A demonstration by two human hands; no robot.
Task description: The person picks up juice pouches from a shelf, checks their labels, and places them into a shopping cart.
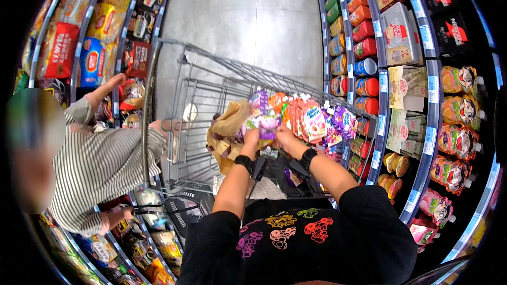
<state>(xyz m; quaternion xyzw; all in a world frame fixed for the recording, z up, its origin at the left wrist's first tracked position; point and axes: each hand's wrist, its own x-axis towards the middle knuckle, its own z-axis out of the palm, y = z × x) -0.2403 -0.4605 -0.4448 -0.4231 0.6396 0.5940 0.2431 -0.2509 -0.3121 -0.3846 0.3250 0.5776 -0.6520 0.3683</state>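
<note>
A purple spouted pouch (270, 123) is between my two hands over the shopping cart. My left hand (252, 137) grips its left side, and the fingers of my right hand (283, 135) close on its right side. Just beyond my right hand, peach-coloured spouted pouches (313, 122) stand in a row. Dark purple pouches (344, 121) lie to their right. Another purple pouch (258, 102) and an orange pouch (276, 99) sit past my hands. Left of them is a crumpled brown paper bag (227, 128), partly behind my left hand.
The wire cart (147, 87) spans the aisle, close to the right shelves. A person in a striped top (107, 158) stands at its left, one hand at the shelf, the other holding a dark basket (186, 209). Packaged goods (95, 61) line the left; jars (364, 67) line the right.
</note>
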